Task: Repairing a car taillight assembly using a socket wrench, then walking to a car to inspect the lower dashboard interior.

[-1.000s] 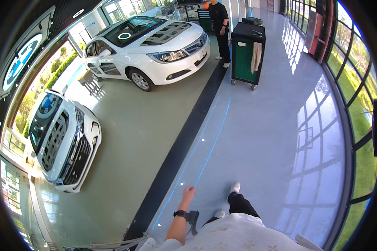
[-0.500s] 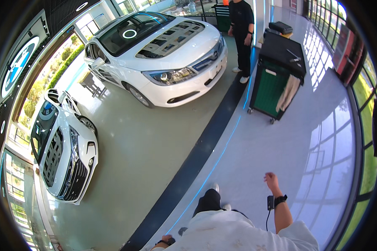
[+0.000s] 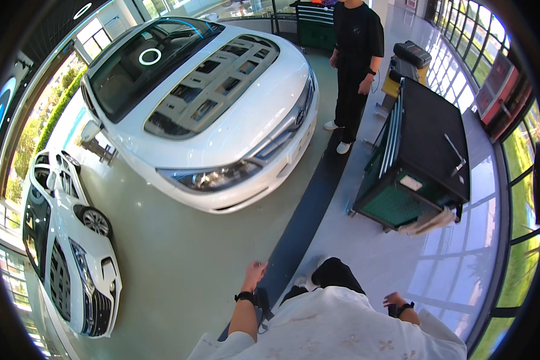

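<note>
My left hand (image 3: pixel 255 273) swings out in front of me above the dark floor stripe, with loosely bent fingers and nothing in it. My right hand (image 3: pixel 394 300) hangs low beside my right hip, empty, its fingers slightly apart. Dark bands with small devices sit on both wrists. Neither hand touches anything. Ahead stands a white car (image 3: pixel 222 141) with a cut-out hood showing its inner frame. The black-topped tool cart (image 3: pixel 429 129) ahead on the right carries a long silver wrench (image 3: pixel 454 153) and has a cloth (image 3: pixel 427 222) hanging at its near side.
A person in black (image 3: pixel 357 72) stands between the car and the cart, arms lowered. Black cases (image 3: pixel 411 54) rest on a yellow stand behind the cart. A second white car (image 3: pixel 72 252) is at the left. Another green tool cabinet (image 3: pixel 315 29) stands at the back.
I have moved forward; the car, the tool cart and the person appear nearer. My left hand has swung forward, while my right hand has dropped back towards my hip.
</note>
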Demonstrator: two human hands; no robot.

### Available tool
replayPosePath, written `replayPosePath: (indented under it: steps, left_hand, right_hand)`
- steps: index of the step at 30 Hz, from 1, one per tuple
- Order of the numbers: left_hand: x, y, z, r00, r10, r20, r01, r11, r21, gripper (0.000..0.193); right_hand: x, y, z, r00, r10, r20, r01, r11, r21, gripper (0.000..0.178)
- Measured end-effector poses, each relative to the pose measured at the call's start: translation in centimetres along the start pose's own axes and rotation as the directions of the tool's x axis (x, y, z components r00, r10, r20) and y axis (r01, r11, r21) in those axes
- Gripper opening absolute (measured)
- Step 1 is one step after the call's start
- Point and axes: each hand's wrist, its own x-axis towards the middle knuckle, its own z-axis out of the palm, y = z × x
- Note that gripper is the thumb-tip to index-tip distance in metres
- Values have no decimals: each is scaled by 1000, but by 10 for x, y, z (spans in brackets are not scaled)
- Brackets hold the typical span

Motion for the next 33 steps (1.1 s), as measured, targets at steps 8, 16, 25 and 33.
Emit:
replayPosePath:
  steps: [8,16,25,33]
  left_hand:
    - [216,301,60,978,173,-116,-105,889,446,31]
    - [336,435,79,986,77,-149,48,721,691,29]
    - [565,596,182,768,189,-612,126,892,434,26]
    - [670,624,235,498,-148,-855,548,818,178,38]
  right_hand:
    - [31,-435,184,974,-225,3,224,971,-80,29]
    - [-2,-943,348,722,-689,67,639,625,-448,23]
    - [93,-1200,316,859,-502,103,406,545,-734,25]
    - [107,-1461,306,892,-444,-82,301,722,-623,22]
